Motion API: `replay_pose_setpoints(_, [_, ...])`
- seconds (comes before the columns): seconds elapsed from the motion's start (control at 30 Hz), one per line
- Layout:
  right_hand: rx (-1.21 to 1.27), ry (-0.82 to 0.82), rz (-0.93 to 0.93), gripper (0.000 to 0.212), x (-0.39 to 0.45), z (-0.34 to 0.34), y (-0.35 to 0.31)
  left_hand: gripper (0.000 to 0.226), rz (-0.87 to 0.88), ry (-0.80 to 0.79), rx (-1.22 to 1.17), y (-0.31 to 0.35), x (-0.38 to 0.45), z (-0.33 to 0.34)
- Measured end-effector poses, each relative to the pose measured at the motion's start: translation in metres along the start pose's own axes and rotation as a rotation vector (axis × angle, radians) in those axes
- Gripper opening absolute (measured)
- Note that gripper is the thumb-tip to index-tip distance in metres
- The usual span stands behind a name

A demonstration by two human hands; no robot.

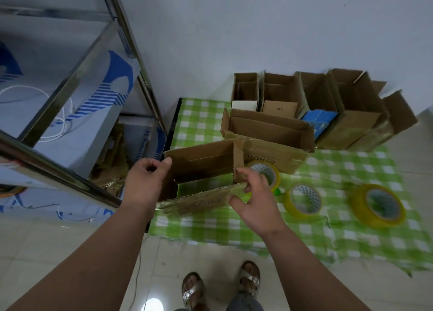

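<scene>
Cardboard box [201, 160] gripped at each end by left hand [145, 182] & right hand [255, 203], prob buckles if squeezed unevenly.

Box [201, 160] hemmed: steel rack [58, 172] left, open carton [276, 156] behind, 3 tape rolls [290, 205] right | free — bare cloth [210, 226] in front

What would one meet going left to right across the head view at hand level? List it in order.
Metal rack → left hand → held cardboard box → right hand → middle tape roll → rightmost tape roll.
</scene>
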State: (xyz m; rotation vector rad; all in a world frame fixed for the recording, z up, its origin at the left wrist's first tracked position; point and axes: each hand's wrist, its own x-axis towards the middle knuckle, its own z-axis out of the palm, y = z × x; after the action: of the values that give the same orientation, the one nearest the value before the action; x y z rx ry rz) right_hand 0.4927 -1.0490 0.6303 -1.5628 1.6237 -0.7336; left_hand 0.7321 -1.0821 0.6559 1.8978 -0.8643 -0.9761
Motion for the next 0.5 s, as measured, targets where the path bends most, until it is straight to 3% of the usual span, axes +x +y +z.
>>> replay_pose_setpoints(0.1, [-0.046, -0.015, -0.003, 0.069, 0.003, -0.002, -0.001, 0.023, 0.045, 0.128, 0.121, 0.01, 0.006, 0.001])
replay_pose_setpoints(0.23, [-0.096, -0.059, -0.022, 0.061, 0.007, -0.006, 0.0, 0.022, 0.05, 0.201, 0.127, 0.014, 0.001, 0.006])
replay_pose_setpoints(0.37, [-0.133, -0.107, -0.019, 0.067, 0.009, -0.008, 0.003, 0.016, 0.092, 0.094, 0.131, 0.008, -0.01, 0.006])
replay_pose_setpoints(0.5, [-0.182, -0.151, -0.019, 0.068, 0.01, -0.008, 0.003, 0.023, 0.066, -0.132, 0.303, 0.008, -0.015, 0.0])
